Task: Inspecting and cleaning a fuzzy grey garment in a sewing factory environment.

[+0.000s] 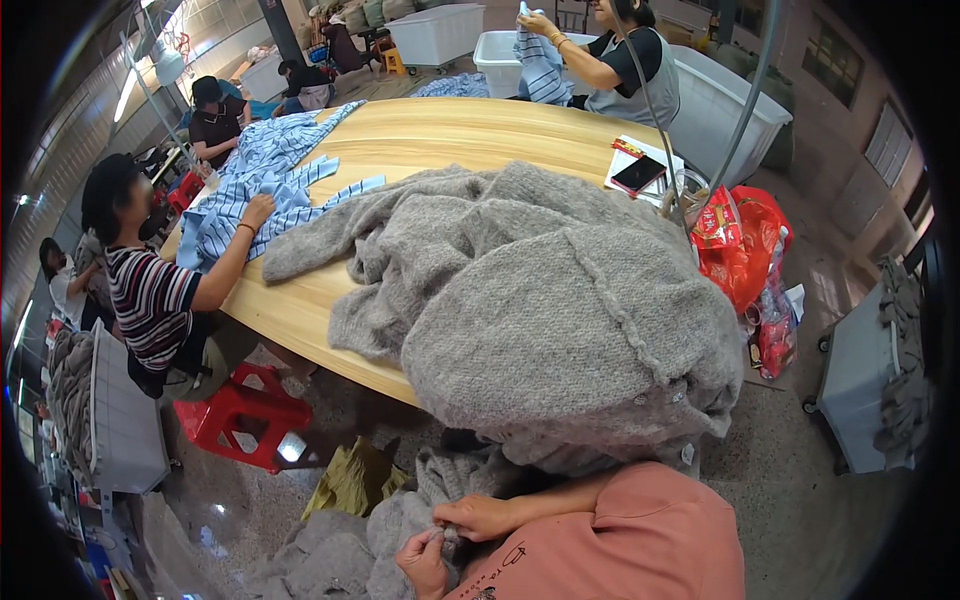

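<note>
Pinching grey knit garment (420, 500), left hand (425, 562) fingers closed on it, right hand (480, 517) fingers gripping too

The person wears a salmon-pink short-sleeved top (640, 540) of soft, plain fabric, which fills the lower right of the view. A dark printed marking with thin curved strokes sits on its front near the lower hem; it is too small to make out. Both forearms are bare, and the left hand (425, 562) and right hand (482, 517) carry no gloves, rings or watch that show.
</note>
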`<control>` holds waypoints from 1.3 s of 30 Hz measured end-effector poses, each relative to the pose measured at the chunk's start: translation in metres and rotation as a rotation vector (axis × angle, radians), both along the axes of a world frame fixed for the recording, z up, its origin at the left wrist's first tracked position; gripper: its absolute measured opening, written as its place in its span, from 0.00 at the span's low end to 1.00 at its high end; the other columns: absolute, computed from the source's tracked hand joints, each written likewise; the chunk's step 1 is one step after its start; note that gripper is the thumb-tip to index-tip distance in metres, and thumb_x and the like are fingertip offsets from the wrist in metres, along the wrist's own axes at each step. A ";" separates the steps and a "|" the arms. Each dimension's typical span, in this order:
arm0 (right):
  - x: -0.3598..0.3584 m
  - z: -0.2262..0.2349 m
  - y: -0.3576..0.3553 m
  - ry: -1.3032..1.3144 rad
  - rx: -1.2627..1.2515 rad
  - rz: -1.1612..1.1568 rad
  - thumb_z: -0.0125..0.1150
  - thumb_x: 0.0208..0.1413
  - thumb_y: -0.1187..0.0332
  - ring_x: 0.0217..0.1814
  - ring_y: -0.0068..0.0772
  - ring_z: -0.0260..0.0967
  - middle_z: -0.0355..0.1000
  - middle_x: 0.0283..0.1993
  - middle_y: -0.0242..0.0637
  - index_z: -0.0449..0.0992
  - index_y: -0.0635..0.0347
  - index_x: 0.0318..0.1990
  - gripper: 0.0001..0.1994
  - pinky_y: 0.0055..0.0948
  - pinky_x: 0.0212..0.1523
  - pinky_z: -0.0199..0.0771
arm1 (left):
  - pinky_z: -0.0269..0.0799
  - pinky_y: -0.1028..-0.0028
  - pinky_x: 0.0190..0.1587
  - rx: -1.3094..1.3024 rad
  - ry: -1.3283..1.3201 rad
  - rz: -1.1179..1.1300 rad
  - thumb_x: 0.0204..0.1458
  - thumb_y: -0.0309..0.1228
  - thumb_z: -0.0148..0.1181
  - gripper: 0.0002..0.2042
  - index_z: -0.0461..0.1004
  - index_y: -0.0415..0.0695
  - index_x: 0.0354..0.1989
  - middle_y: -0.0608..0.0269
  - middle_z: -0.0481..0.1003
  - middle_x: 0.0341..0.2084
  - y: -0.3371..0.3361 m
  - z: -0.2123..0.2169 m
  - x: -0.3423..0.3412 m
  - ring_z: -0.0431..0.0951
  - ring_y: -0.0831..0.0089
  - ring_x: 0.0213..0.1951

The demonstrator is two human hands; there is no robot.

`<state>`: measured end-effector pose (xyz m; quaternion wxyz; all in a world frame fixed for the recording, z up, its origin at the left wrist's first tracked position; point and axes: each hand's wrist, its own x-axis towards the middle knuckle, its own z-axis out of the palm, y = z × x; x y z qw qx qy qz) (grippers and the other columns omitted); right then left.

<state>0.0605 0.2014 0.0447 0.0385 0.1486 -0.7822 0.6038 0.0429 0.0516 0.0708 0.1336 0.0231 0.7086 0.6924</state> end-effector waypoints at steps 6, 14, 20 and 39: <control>-0.002 -0.010 0.001 -0.071 0.143 0.067 0.50 0.36 0.75 0.27 0.54 0.63 0.65 0.22 0.47 0.64 0.61 0.25 0.05 0.43 0.25 0.59 | 0.63 0.82 0.25 -0.192 0.116 -0.033 0.36 0.18 0.57 0.03 0.73 0.34 0.22 0.66 0.72 0.18 0.002 0.006 0.002 0.68 0.82 0.22; 0.004 -0.017 -0.003 -0.170 0.045 0.027 0.50 0.36 0.73 0.24 0.50 0.63 0.62 0.19 0.47 0.64 0.62 0.26 0.06 0.38 0.23 0.59 | 0.63 0.77 0.20 -0.128 -0.128 -0.017 0.44 0.23 0.51 0.03 0.71 0.37 0.25 0.63 0.70 0.16 -0.003 -0.011 0.008 0.68 0.77 0.19; 0.006 -0.013 -0.002 -0.164 0.013 -0.115 0.50 0.35 0.73 0.22 0.50 0.63 0.62 0.17 0.47 0.64 0.63 0.25 0.06 0.38 0.21 0.59 | 0.64 0.71 0.21 -0.668 0.486 -0.070 0.43 0.23 0.51 0.02 0.71 0.39 0.24 0.56 0.69 0.13 -0.001 -0.022 0.007 0.67 0.70 0.16; -0.009 -0.013 0.010 0.009 0.156 0.044 0.51 0.38 0.71 0.22 0.50 0.62 0.60 0.15 0.45 0.61 0.61 0.23 0.06 0.39 0.20 0.58 | 0.64 0.71 0.23 -0.553 0.352 -0.103 0.44 0.22 0.52 0.02 0.69 0.36 0.23 0.57 0.70 0.15 -0.002 -0.033 0.002 0.66 0.72 0.18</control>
